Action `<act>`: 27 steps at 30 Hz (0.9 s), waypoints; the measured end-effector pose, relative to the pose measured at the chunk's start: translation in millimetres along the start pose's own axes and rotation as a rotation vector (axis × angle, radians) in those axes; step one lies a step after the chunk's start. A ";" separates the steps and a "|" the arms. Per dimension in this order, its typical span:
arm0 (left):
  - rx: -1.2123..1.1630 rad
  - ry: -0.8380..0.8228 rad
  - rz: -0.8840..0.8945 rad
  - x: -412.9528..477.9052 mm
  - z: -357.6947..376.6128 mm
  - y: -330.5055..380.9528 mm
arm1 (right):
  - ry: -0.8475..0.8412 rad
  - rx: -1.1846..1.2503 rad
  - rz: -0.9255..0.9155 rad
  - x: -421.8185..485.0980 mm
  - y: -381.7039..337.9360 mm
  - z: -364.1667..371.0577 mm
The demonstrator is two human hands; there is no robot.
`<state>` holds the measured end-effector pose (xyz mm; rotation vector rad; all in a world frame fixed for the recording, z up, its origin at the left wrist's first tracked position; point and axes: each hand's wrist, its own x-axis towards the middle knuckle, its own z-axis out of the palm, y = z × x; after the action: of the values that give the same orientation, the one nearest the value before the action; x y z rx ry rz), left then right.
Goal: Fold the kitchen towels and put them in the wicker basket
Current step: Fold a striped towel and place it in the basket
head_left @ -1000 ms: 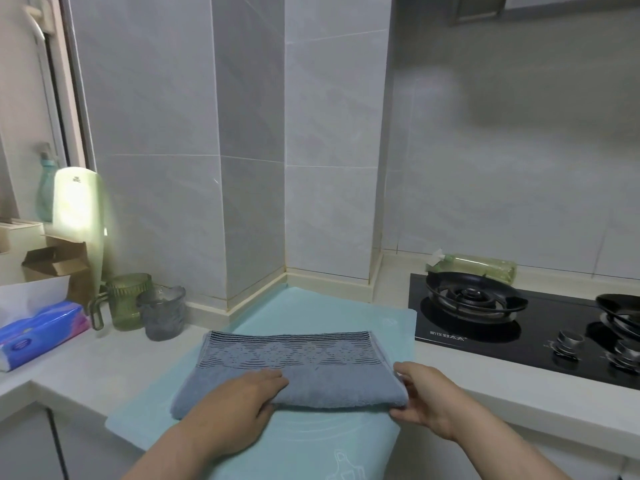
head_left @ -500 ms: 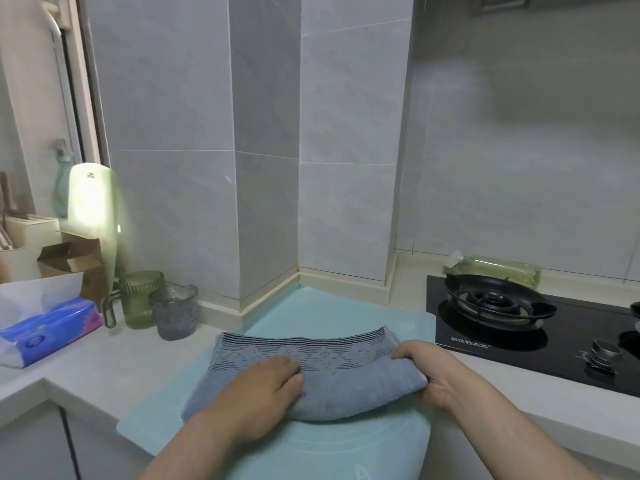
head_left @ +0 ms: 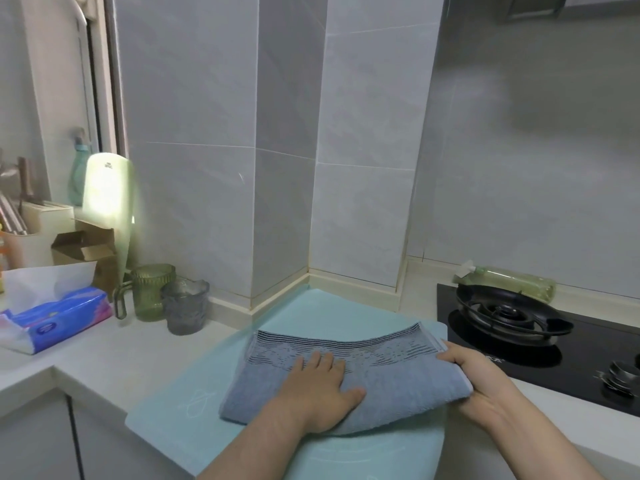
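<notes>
Head view: a grey-blue kitchen towel (head_left: 398, 386), folded into a band, lies on the teal mat (head_left: 166, 417) near the counter (head_left: 114, 355) front edge. The left hand (head_left: 322, 386) presses it flat, fingers straight. The right hand (head_left: 485, 382) grips its right end. Further folding and basketing apparently remain; no wicker basket is visible.

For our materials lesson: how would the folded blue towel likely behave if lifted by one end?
Probably floppy: the towel bulges and curves under the left hand. Its layers would likely fall open, as only the right hand grips them at one end.
</notes>
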<state>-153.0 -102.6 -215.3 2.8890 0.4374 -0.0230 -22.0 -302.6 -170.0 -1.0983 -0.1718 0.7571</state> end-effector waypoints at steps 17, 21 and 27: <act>-2.065 0.214 -0.395 -39.0 -48.4 -71.3 | -0.256 -0.390 -0.049 16.8 73.5 173.5; -1.882 0.217 -0.455 -48.7 -50.0 -81.0 | -0.314 -0.393 0.036 23.2 86.1 170.5; -1.431 0.295 -0.429 -43.7 -50.6 -85.6 | -0.020 -0.504 -0.235 22.1 63.8 126.7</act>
<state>-220.8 -24.6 -182.1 1.3668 0.7107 0.4486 -96.4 -179.8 -169.9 -1.5150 -0.5208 0.5228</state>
